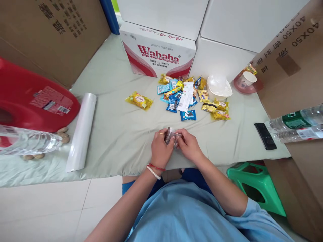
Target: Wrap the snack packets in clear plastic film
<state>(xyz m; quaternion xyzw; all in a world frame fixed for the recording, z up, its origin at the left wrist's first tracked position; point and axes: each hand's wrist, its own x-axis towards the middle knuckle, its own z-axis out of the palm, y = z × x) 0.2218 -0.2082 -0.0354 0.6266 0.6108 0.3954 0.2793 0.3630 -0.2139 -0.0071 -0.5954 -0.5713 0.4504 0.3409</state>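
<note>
Close to the front edge of the cloth-covered table, both hands are closed on a small brown snack in a clear wrapper (167, 135). My left hand (161, 148) grips its left side between thumb and fingers. Pinched in my right hand (188, 144) is the crinkled right end of the plastic. Fingers hide part of the snack, so its exact kind does not show. Beyond the hands lies a pile of packaged snacks, including a blue packet (188, 115), a white sachet (185, 96) and a yellow stick packet (173, 90). One yellow-wrapped snack (139, 101) sits apart to the left.
A Wahaha water box (161, 53) stands behind the pile, beside a white bowl (219, 92). At right are a paper cup (246, 79), a black remote (265, 136) and plastic bottles (297, 120). Leftward lie a white roll (82, 131) and a red jug (37, 97).
</note>
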